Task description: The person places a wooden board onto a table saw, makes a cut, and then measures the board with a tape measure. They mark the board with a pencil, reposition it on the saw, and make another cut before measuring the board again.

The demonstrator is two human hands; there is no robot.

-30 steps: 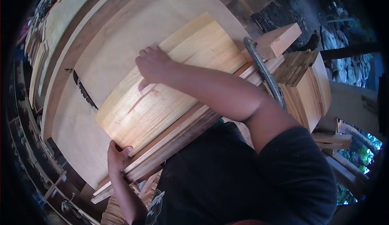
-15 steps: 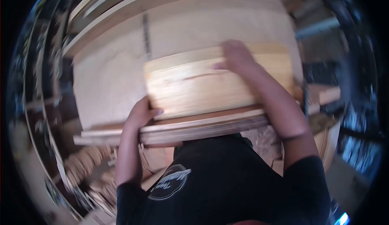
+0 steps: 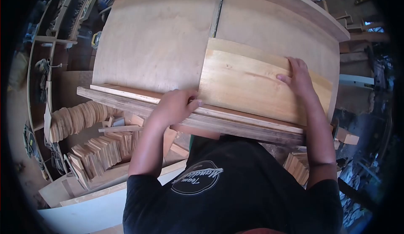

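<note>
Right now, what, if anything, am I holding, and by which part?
The pale board: your right hand grips its far edge, thumb on top; your left hand at its near left corner, grip unclear.

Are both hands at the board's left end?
No, the left hand is by the left end of the board, but the right hand is toward its right end.
</note>
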